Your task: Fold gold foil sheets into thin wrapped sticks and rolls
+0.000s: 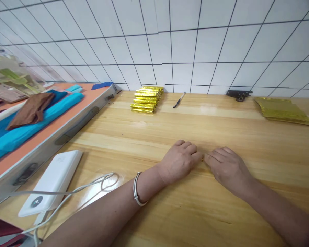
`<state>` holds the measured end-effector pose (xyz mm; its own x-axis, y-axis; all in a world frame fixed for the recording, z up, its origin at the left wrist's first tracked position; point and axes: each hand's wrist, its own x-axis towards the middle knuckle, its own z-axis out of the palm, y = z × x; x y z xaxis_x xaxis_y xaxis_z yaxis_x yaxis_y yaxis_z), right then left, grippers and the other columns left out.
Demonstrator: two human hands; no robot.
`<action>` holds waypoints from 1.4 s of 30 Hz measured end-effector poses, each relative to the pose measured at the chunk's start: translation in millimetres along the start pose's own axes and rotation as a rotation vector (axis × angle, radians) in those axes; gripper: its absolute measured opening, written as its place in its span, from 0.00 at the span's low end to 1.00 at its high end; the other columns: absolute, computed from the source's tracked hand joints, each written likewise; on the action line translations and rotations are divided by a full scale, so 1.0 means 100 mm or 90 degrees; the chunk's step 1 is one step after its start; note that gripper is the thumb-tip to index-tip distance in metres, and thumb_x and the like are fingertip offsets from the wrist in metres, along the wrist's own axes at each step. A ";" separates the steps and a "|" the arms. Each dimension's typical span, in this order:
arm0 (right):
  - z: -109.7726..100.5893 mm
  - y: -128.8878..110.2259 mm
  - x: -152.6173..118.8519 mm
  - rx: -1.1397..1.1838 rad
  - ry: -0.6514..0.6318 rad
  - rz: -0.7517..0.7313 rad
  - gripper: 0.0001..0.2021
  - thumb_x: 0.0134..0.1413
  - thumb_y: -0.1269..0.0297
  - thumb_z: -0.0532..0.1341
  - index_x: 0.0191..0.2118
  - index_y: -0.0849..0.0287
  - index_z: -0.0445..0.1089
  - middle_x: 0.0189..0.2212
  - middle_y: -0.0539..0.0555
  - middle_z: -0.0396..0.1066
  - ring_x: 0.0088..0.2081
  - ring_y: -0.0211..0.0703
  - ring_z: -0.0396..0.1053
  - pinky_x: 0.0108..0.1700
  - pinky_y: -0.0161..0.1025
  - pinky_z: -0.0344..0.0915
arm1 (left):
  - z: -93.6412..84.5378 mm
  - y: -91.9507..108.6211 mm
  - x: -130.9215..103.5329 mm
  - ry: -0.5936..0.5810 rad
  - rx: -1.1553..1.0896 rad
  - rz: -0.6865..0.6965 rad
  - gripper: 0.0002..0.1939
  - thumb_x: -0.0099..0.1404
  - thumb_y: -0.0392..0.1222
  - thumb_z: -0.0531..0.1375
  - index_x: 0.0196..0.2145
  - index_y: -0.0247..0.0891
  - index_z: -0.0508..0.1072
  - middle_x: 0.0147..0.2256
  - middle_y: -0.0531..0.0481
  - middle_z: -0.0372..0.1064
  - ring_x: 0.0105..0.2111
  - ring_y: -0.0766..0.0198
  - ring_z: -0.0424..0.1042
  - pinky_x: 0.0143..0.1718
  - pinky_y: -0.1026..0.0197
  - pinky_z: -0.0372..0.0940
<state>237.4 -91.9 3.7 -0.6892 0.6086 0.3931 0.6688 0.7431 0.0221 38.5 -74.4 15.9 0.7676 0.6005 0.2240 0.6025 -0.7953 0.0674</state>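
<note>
My left hand (181,159), with a silver bangle (136,188) on the wrist, is closed just above the wooden table (154,219). Opposite it, my right hand (229,168) is closed too, its fingers curled down at the tabletop. A tiny gold-coloured piece (202,158) shows in the gap between the two sets of fingertips, both of which pinch at it. Most of this piece is hidden by the fingers, so its shape cannot be made out.
Several gold foil rolls (145,100) lie stacked near the tiled wall (185,44), with a pen (179,100) beside them. A black clip (239,95) and gold sheets (283,109) sit back right. A white power bank (51,181) with cables is left, near folded cloth (32,109).
</note>
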 end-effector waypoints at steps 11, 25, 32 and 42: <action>-0.07 -0.01 0.01 0.065 -0.030 0.039 0.11 0.56 0.74 0.51 0.25 0.59 0.64 0.20 0.49 0.61 0.27 0.38 0.56 0.33 0.38 0.50 | -0.07 -0.03 -0.02 0.010 0.012 0.026 0.07 0.62 0.32 0.50 0.31 0.38 0.66 0.27 0.51 0.61 0.29 0.63 0.59 0.35 0.57 0.50; -0.08 0.02 0.00 0.081 -0.098 0.044 0.12 0.57 0.72 0.50 0.27 0.59 0.66 0.21 0.50 0.64 0.26 0.39 0.59 0.32 0.38 0.53 | -0.07 -0.15 -0.05 -0.010 -0.065 0.039 0.09 0.66 0.38 0.49 0.31 0.37 0.67 0.28 0.51 0.65 0.30 0.65 0.62 0.37 0.60 0.50; -0.02 0.06 -0.03 0.088 -0.113 0.050 0.11 0.57 0.74 0.50 0.32 0.59 0.69 0.24 0.51 0.68 0.28 0.41 0.63 0.34 0.38 0.56 | -0.02 -0.22 -0.07 -0.053 -0.081 0.033 0.08 0.64 0.35 0.50 0.37 0.39 0.68 0.32 0.50 0.67 0.33 0.64 0.65 0.37 0.61 0.51; -0.04 0.06 0.00 0.083 -0.139 0.056 0.12 0.58 0.73 0.48 0.36 0.58 0.69 0.24 0.51 0.68 0.29 0.42 0.64 0.34 0.38 0.58 | -0.03 -0.24 -0.09 -0.056 -0.090 0.018 0.08 0.66 0.38 0.50 0.40 0.40 0.67 0.32 0.52 0.69 0.33 0.65 0.66 0.38 0.61 0.53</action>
<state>243.0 -88.4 7.2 -0.6835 0.7075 0.1797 0.6971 0.7057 -0.1267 16.9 -61.1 15.4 0.8035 0.5780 0.1425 0.5486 -0.8118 0.2000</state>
